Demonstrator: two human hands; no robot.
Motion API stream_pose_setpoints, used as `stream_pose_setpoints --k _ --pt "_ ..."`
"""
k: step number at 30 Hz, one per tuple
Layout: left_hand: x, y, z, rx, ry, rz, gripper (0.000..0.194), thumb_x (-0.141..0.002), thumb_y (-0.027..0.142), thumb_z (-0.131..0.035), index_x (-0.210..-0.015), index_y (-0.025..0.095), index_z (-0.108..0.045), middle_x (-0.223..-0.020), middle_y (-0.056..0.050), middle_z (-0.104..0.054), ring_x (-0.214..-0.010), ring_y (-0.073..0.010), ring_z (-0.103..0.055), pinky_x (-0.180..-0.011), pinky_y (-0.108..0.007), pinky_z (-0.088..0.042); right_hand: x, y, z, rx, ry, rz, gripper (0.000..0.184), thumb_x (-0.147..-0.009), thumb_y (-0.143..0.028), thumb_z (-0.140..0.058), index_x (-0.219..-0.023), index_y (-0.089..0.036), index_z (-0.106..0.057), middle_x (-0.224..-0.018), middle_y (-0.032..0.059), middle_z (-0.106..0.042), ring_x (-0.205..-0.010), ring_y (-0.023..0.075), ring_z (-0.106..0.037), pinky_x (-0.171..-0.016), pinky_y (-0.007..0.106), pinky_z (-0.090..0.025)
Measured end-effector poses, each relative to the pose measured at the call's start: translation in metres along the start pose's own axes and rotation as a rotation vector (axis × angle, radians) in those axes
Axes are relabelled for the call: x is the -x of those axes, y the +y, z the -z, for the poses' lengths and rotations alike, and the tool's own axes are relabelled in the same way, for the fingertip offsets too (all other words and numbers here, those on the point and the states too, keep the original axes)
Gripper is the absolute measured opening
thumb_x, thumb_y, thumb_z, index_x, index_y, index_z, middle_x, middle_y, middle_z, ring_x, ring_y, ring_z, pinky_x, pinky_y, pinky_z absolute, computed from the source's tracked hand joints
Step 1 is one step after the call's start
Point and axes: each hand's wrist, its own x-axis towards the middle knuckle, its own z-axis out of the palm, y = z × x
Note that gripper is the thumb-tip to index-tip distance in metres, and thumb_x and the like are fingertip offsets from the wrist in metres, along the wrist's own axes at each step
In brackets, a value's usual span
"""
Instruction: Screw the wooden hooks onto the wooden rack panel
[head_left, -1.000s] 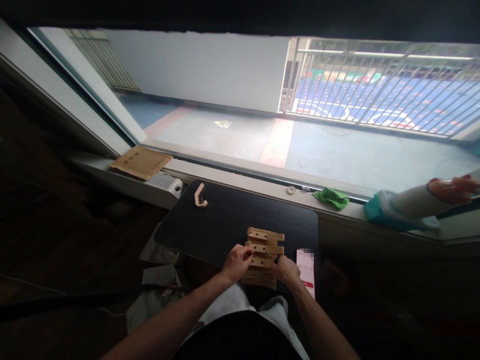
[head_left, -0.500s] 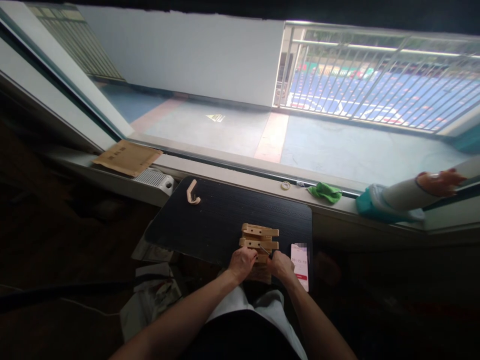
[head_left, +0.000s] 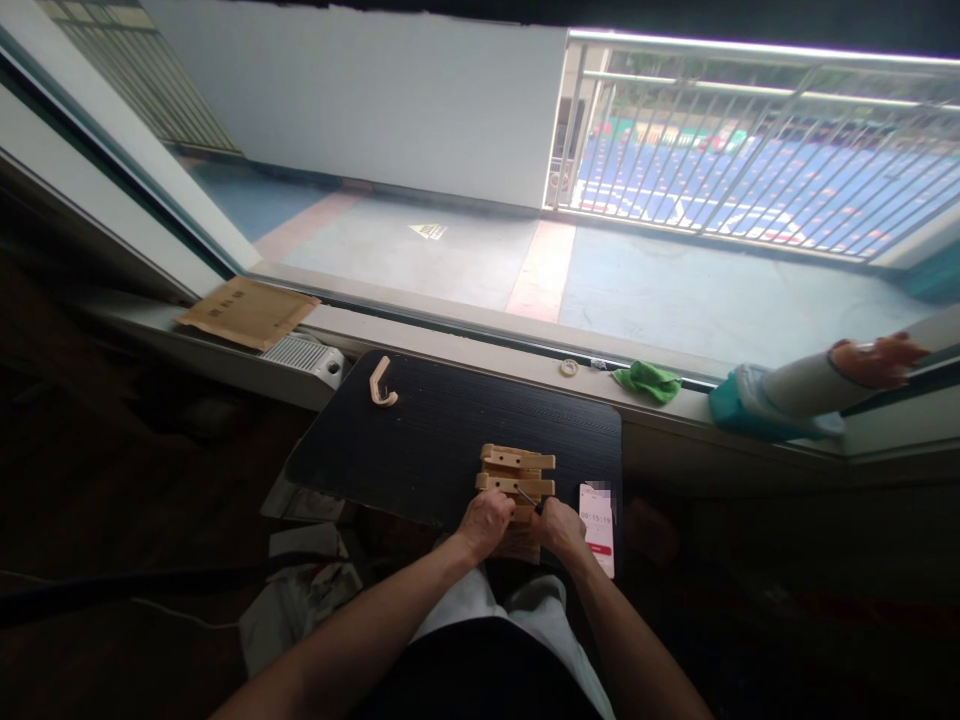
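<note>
Wooden piece: three pale bars are lying side by side on a wooden base, sitting at the near edge of the dark surface, between the two hands and apparently within comfortable reach of both.
Left hand: this hand is bending over the left part of the nearest bar, its fingers closing together there, probably steadying the work; whether they are also pinching something small, I cannot tell.
Right hand: the fingers of this hand are gripping a thin-shafted tool, its handle mostly hidden in the grasp, coming in from the right and so leaving the holes in view.
Thin-shafted tool: its shaft is slanting up and leftward, the tip pointing at the right hole of the middle bar; contact is too small to confirm.
Hooked wooden part: this loose part is resting at the far left, well apart from the hands, seemingly out of their way.
Phone: it is lying face up beside the right hand, showing a timer readable from the seat.
Windowsill: a tape roll and a green cloth are lying beyond the surface, leaving working room.
</note>
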Motion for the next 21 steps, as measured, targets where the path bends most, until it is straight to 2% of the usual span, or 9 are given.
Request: stream_pose_setpoints --k 3,7,11,21 --pt "0.001 -0.004 -0.002 0.015 0.009 -0.023 0.019 -0.079 0.007 -0.044 -0.07 0.014 -0.06 -0.076 -0.008 -0.061 -0.081 -0.0196 -0.055 -0.077 -0.032 -0.043 0.0 0.0 0.0 0.013 0.003 -0.001 0.033 -0.08 -0.035 -0.046 -0.098 -0.014 -0.065 -0.102 0.0169 -0.065 -0.094 0.0245 -0.062 -0.072 0.029 -0.046" --pt "-0.002 -0.004 -0.001 -0.016 -0.036 -0.041 0.019 -0.079 0.009 -0.045 -0.072 0.014 -0.061 -0.077 -0.008 -0.062 -0.08 -0.0198 -0.055 -0.075 -0.032 -0.043 0.0 0.001 0.0 0.01 0.002 0.007 0.033 -0.081 -0.034 -0.046 -0.098 -0.014 -0.065 -0.103 0.0167 -0.065 -0.093 0.0244 -0.062 -0.072 0.029 -0.046" --pt "-0.007 0.001 0.003 -0.015 -0.079 0.007 0.019 -0.079 0.011 -0.046 -0.071 0.013 -0.063 -0.077 -0.01 -0.061 -0.08 -0.021 -0.055 -0.075 -0.034 -0.043 0.0 0.001 0.0 -0.002 0.002 0.011 0.033 -0.081 -0.034 -0.046 -0.097 -0.013 -0.065 -0.103 0.0177 -0.065 -0.093 0.0249 -0.062 -0.071 0.029 -0.046" --pt "-0.012 0.006 0.001 -0.004 -0.079 0.004 0.022 -0.077 0.009 -0.045 -0.064 0.013 -0.062 -0.075 -0.012 -0.059 -0.084 -0.0235 -0.052 -0.077 -0.037 -0.042 -0.002 0.003 -0.004 0.015 0.022 0.039 0.033 -0.08 -0.033 -0.044 -0.096 -0.013 -0.065 -0.102 0.0175 -0.065 -0.09 0.0259 -0.063 -0.07 0.031 -0.046"
